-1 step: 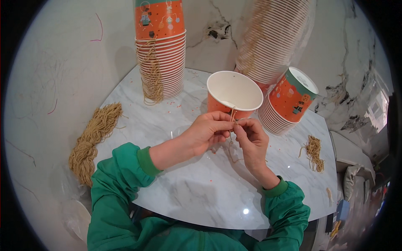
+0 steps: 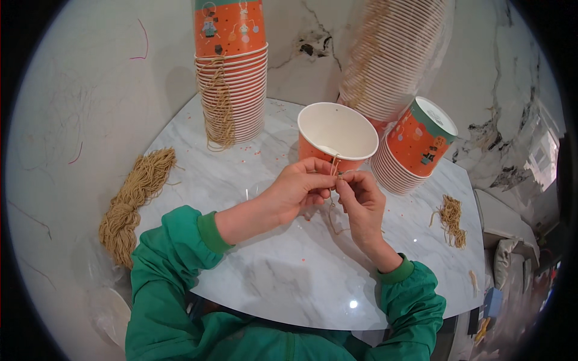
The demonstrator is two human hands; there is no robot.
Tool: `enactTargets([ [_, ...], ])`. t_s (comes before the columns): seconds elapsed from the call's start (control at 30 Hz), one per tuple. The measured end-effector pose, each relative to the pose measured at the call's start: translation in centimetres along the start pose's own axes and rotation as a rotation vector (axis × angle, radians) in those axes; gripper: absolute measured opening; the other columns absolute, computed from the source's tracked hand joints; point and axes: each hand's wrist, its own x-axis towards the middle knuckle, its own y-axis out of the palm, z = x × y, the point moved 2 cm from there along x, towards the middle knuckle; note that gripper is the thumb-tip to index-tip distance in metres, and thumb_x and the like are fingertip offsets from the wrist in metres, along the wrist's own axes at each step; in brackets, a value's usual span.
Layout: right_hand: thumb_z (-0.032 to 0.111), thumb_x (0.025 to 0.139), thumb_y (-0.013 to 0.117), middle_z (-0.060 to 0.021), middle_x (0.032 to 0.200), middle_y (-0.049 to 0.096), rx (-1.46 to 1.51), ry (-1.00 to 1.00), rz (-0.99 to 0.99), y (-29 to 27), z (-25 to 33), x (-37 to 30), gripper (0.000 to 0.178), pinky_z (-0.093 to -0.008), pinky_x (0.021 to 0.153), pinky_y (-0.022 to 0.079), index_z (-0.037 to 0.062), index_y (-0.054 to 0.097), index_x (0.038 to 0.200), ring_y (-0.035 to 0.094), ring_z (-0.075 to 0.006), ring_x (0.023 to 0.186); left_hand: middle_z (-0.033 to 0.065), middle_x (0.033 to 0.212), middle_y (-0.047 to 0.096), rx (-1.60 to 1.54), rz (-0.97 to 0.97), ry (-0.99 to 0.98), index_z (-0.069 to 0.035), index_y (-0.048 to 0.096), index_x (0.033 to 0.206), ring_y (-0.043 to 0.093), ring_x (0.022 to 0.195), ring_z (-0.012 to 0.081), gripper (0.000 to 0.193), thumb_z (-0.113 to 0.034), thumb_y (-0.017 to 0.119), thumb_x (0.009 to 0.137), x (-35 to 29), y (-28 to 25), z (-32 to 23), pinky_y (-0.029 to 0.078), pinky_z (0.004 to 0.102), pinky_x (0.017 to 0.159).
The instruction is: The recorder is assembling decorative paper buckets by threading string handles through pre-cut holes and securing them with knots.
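An orange paper bucket [image 2: 338, 129] with a white inside stands upright on the table, its mouth up. A thin tan string [image 2: 335, 163] passes over the near rim and runs down to my fingers. My left hand [image 2: 301, 189] pinches the string just in front of the bucket. Close beside it, my right hand [image 2: 361, 201] pinches the string between thumb and forefinger, the fingertips of both hands almost touching. A loose end of the string hangs below them over the table. Whether a knot lies between the fingertips is hidden.
A tall stack of buckets [image 2: 233, 90] with string hanging down its side stands back left. Behind is a plastic-wrapped stack [image 2: 394, 54]; a shorter upside-down stack [image 2: 415, 147] is at right. A string bundle [image 2: 135, 201] lies left, a smaller one [image 2: 451, 221] right, on the marbled table [image 2: 271, 274].
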Motion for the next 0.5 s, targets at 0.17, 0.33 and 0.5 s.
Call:
enactTargets([
  [0.17, 0.006, 0.097, 0.062, 0.0026, 0.093, 0.059, 0.071, 0.132, 0.027, 0.2, -0.6, 0.1, 0.009, -0.0188, 0.069, 0.044, 0.0011, 0.059, 0.103, 0.055, -0.0029, 0.08, -0.0018, 0.087, 0.062, 0.133, -0.022, 0.193, -0.008, 0.059, 0.107, 0.059, 0.07, 0.0061, 0.016, -0.009, 0.067, 0.093, -0.5, 0.2, -0.4, 0.047, 0.0209, 0.058],
  [0.33, 0.008, 0.098, 0.062, 0.0029, 0.092, 0.059, 0.054, 0.135, 0.026, 0.1, -0.4, 0.2, 0.009, -0.0182, 0.067, 0.043, 0.0021, 0.059, 0.104, 0.054, -0.0026, 0.079, -0.0009, 0.086, 0.062, 0.249, -0.013, 0.257, -0.007, 0.06, 0.101, 0.059, 0.071, 0.0062, 0.011, -0.008, 0.066, 0.092, -0.7, 0.3, -0.7, 0.048, 0.0218, 0.058],
  [0.5, 0.009, 0.097, 0.062, 0.0033, 0.091, 0.06, 0.009, 0.115, 0.001, 0.2, -0.2, 0.8, 0.01, -0.0181, 0.066, 0.043, 0.002, 0.06, 0.103, 0.053, -0.0026, 0.077, 0.0, 0.086, 0.062, 0.332, -0.053, 0.287, -0.005, 0.062, 0.094, 0.06, 0.072, 0.0064, 0.01, -0.014, 0.066, 0.093, -1.0, 0.6, -1.6, 0.048, 0.0226, 0.058],
])
